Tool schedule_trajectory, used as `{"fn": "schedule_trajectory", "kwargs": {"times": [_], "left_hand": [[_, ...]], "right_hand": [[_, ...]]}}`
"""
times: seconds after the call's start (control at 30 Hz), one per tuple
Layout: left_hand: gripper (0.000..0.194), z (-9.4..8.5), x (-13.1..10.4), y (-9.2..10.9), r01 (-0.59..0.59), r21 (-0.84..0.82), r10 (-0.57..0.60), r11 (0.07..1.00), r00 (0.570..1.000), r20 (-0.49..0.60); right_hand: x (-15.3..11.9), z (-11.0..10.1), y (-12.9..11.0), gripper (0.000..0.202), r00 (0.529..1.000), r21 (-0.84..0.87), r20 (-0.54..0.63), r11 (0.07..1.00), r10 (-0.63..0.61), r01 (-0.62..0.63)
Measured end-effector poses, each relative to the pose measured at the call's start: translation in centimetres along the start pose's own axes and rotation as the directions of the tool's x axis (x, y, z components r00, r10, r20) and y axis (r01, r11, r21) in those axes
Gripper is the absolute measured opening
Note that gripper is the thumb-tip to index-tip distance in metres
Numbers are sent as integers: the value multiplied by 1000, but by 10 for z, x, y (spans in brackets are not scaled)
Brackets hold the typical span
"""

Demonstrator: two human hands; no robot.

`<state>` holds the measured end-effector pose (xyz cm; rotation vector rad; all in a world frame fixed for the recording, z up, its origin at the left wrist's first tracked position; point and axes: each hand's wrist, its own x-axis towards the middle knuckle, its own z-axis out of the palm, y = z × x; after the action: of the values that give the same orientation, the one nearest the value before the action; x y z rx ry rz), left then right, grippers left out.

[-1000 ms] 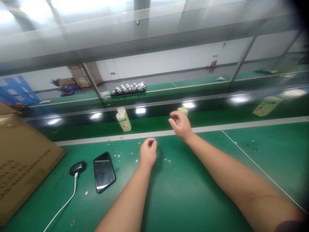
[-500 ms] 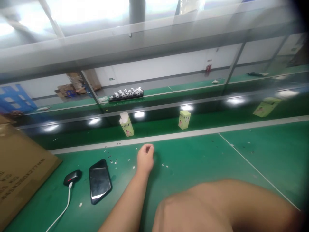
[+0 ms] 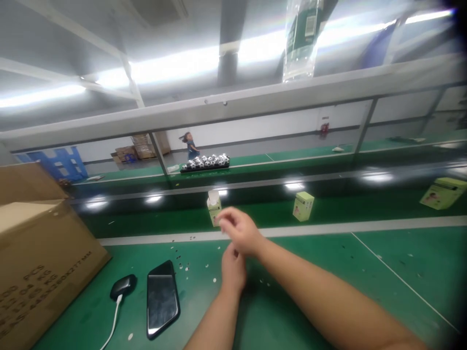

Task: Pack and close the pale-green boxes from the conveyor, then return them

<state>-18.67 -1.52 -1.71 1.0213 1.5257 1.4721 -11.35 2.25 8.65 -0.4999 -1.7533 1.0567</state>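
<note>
My left hand (image 3: 233,272) rests on the green table near its far border, curled into a loose fist with nothing visible in it. Crossing just above it is my right hand (image 3: 241,232), its wrist over the left hand's fingers. The right fingers bend loosely to the left, with a gap between them and the thumb, and nothing shows in them. They overlap the lower edge of a small pale green box (image 3: 214,206) with a raised white flap. Whether they touch it, I cannot tell. The box stands on the dark green belt.
A closed green box (image 3: 303,206) and another green box (image 3: 443,193) are farther right on the belt. At left are a large carton (image 3: 54,262), a phone (image 3: 162,301) and a black cabled device (image 3: 123,287). Beyond, a tray holds football-patterned balls (image 3: 207,162); a person (image 3: 189,144) is behind it.
My right arm has swung from the lower right to the far side, over my left hand. The camera view has tilted up, so the scene sits lower. A person has come into view.
</note>
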Motion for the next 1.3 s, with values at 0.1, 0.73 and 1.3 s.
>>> {"fn": "schedule_trajectory", "kwargs": {"times": [0.1,0.73,1.3], "left_hand": [[22,0,0,-7,-127,29,127,991,992,-6],[62,-8,-9,-3,-131,-257,96,958,985,-146],[6,-10,-13,24,-211,-466,284,859,955,91]], "right_hand": [[45,1,82,61,901,-52,-374,965,219,-256],[-69,-6,79,48,957,351,119,890,265,-290],[-59,-32,49,12,964,324,-71,920,257,-221]]}}
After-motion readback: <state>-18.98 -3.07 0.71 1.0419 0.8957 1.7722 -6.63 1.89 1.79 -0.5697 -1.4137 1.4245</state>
